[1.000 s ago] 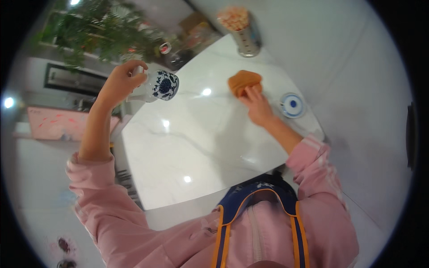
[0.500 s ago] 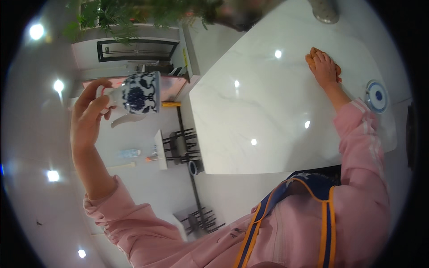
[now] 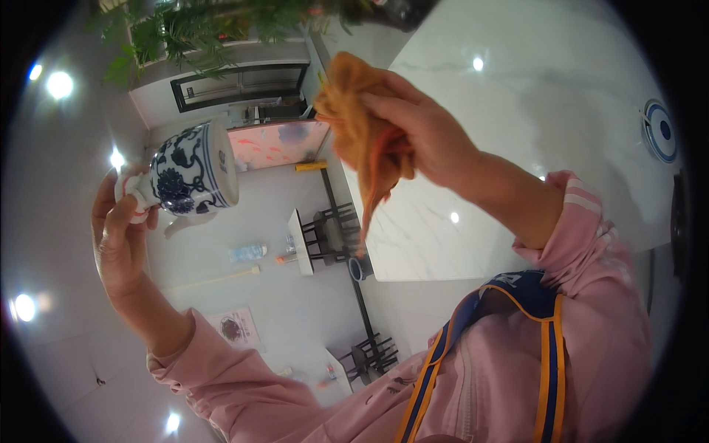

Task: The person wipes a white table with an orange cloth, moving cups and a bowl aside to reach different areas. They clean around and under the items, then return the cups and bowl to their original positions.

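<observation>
Left grip [image 3: 122, 236] clasps the blue-and-white cup [image 3: 193, 170]; right grip [image 3: 425, 136] bunches the orange cloth [image 3: 362, 125].

Mug handle [image 3: 133, 198] hidden by left hand [image 3: 118, 236] — plant [image 3: 214, 22] cut off at top edge

a pink rectangular panel or screen [image 3: 277, 144] shows on the floor below, just beside the white table's edge [image 3: 369, 244]; a small pale patterned sheet [image 3: 236, 328] lies further along the floor.
</observation>
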Demonstrator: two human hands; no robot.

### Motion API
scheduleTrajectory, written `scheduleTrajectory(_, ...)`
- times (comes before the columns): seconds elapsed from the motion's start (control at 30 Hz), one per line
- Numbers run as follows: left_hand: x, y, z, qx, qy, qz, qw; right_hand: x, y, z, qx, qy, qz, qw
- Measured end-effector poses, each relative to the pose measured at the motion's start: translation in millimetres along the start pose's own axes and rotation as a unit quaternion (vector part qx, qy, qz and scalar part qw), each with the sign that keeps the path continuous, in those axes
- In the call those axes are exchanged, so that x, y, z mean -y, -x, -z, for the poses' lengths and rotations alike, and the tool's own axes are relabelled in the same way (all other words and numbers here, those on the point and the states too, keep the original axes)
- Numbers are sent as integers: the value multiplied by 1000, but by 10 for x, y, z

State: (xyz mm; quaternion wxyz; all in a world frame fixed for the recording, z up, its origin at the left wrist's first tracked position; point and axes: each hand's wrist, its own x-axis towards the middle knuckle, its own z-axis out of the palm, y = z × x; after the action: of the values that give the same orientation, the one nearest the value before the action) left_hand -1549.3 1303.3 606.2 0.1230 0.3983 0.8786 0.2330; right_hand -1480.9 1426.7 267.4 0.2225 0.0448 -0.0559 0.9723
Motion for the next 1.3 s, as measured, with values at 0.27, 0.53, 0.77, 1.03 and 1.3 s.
scheduleTrajectory(0.27,108,-187,-805,28,-74,-11,997,68,-187,-88,154,17,-26,988)
scheduleTrajectory(0.53,262,-245,-987,-8,-128,32,991,-242,-86,56,332,-206,-171,904)
scheduleTrajectory(0.77,423,-218,-991,36,-96,19,995,-689,-99,132,376,-341,-179,843)
scheduleTrajectory(1.03,659,-180,-878,26,-100,-10,995,-254,355,186,163,-101,-113,975)
scheduleTrajectory(1.3,875,-133,-924,13,-136,-34,990,-231,310,-103,107,4,-23,994)
